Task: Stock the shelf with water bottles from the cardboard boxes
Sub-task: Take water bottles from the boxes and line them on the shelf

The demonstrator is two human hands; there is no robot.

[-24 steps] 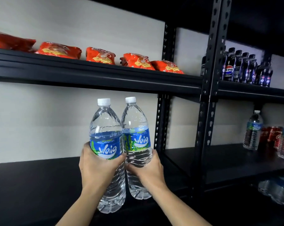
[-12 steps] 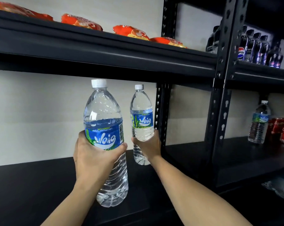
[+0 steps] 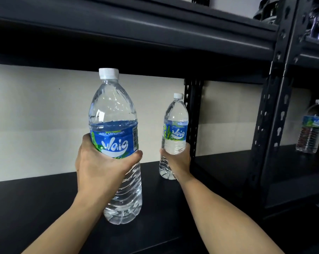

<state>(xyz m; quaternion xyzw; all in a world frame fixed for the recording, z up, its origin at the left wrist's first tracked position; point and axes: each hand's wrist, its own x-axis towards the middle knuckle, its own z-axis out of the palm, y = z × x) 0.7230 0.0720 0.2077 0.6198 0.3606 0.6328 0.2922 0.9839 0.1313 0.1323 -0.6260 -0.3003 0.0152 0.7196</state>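
My left hand (image 3: 102, 167) grips a clear water bottle (image 3: 114, 114) with a blue label and white cap, upright above the front of the black shelf board (image 3: 36, 208). My right hand (image 3: 177, 160) holds a second, same-labelled bottle (image 3: 176, 125) by its lower half, reached deep into the shelf near the back right corner post (image 3: 192, 116). That bottle's base is at or just above the board; I cannot tell if it touches. No cardboard box is in view.
The upper shelf (image 3: 136, 33) hangs low overhead. A black upright (image 3: 272, 125) divides this bay from the right bay, where another water bottle (image 3: 311, 127) stands beside red cans. Dark bottles sit at the top right.
My right hand has carried its bottle further back towards the rear corner post. The view has moved closer and lower, so the snack bags on the upper shelf are out of sight.
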